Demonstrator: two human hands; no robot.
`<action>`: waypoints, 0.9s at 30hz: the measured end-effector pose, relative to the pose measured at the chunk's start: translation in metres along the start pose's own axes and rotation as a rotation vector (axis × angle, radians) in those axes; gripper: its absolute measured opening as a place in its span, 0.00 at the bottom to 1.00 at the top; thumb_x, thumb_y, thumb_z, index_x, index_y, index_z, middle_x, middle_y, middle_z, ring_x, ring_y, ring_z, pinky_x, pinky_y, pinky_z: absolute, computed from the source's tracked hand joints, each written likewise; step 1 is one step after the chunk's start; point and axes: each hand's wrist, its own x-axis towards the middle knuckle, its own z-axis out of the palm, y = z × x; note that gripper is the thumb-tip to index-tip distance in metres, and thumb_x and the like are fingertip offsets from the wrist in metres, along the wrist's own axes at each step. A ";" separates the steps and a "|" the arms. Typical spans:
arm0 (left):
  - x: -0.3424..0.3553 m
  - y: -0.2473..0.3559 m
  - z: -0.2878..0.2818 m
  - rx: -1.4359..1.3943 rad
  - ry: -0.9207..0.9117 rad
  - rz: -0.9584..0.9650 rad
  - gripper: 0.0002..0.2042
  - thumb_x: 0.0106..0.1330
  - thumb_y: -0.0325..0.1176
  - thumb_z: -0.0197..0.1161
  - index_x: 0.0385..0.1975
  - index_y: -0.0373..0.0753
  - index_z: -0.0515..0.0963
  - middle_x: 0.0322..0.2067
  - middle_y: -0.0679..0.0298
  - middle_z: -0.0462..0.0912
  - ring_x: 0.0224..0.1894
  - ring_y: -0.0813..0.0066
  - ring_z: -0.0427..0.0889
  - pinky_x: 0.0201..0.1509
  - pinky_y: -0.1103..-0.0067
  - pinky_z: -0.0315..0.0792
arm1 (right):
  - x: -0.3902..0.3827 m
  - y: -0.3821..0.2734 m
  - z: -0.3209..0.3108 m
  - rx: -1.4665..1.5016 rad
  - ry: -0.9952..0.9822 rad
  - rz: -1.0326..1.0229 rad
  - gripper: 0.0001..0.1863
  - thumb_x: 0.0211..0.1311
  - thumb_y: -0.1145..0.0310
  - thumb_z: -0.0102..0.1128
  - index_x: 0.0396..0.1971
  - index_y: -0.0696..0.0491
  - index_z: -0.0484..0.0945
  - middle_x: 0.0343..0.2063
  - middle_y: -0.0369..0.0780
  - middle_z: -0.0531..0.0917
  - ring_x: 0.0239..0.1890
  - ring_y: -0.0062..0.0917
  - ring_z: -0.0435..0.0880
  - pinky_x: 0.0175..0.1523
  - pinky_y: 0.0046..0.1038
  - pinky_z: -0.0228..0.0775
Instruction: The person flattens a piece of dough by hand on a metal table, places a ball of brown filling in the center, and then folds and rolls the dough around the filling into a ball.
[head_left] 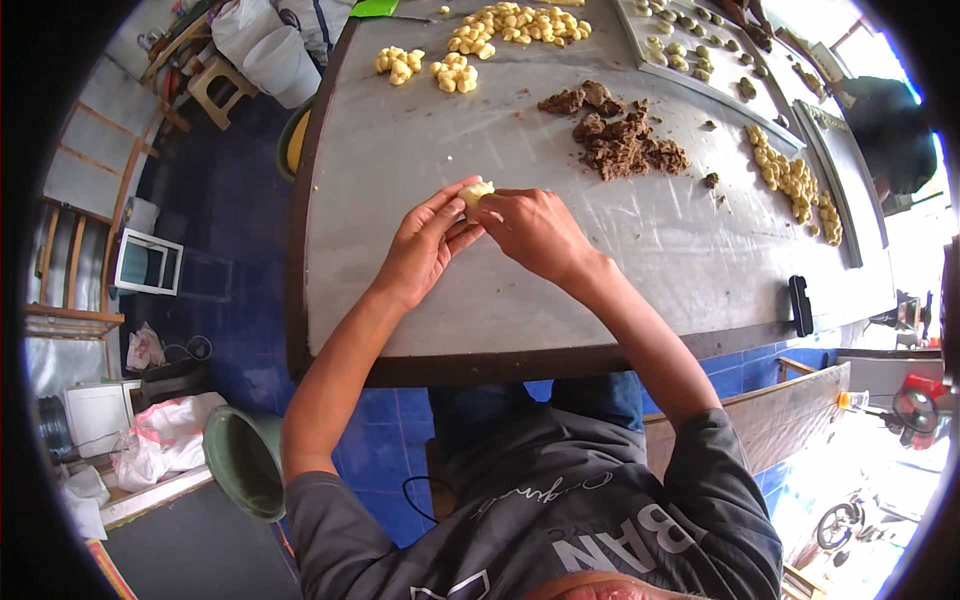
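Note:
A small pale-yellow piece of dough (475, 198) is held above the metal tabletop (420, 310). My left hand (428, 240) cups it from the left, thumb and fingers around its side. From the right, the fingers of my right hand (538, 230) pinch its edge and hide part of it. Beyond my hands lies a crumbly brown mass of filling (628, 145). Yellow dough balls (520, 25) are heaped at the far edge, with two small clusters (455, 73) nearer to me.
At the far right stands a tray (720, 95) with rows of filled balls. More dough balls (795, 185) lie in a strip beside it, and a black object (800, 305) sits near the right edge. Another person (885, 130) is at the right. Green tub (245, 462) stands lower left.

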 end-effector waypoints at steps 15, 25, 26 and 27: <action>-0.001 0.000 0.004 0.149 0.044 0.048 0.17 0.74 0.32 0.51 0.59 0.34 0.69 0.48 0.64 0.78 0.50 0.80 0.79 0.58 0.81 0.75 | -0.005 0.008 -0.016 0.260 -0.013 0.017 0.08 0.60 0.69 0.57 0.31 0.58 0.79 0.29 0.47 0.84 0.32 0.44 0.82 0.39 0.42 0.74; 0.001 -0.003 0.005 0.260 0.038 0.046 0.17 0.73 0.33 0.54 0.57 0.33 0.72 0.46 0.64 0.80 0.49 0.78 0.80 0.59 0.78 0.76 | -0.003 0.016 -0.021 0.121 -0.153 -0.085 0.06 0.58 0.74 0.54 0.25 0.59 0.77 0.24 0.47 0.82 0.30 0.43 0.82 0.35 0.41 0.72; 0.000 -0.003 0.006 0.263 0.040 0.047 0.17 0.73 0.33 0.54 0.57 0.33 0.72 0.46 0.63 0.80 0.48 0.78 0.80 0.59 0.78 0.77 | -0.003 0.016 -0.023 0.121 -0.152 -0.084 0.06 0.58 0.74 0.54 0.25 0.59 0.77 0.24 0.47 0.82 0.30 0.43 0.82 0.35 0.41 0.72; 0.001 -0.004 0.006 0.263 0.039 0.047 0.17 0.73 0.33 0.54 0.57 0.33 0.72 0.46 0.63 0.80 0.48 0.78 0.80 0.59 0.78 0.77 | -0.004 0.016 -0.027 0.180 -0.164 -0.012 0.06 0.58 0.73 0.56 0.26 0.60 0.78 0.23 0.47 0.82 0.27 0.41 0.81 0.35 0.38 0.73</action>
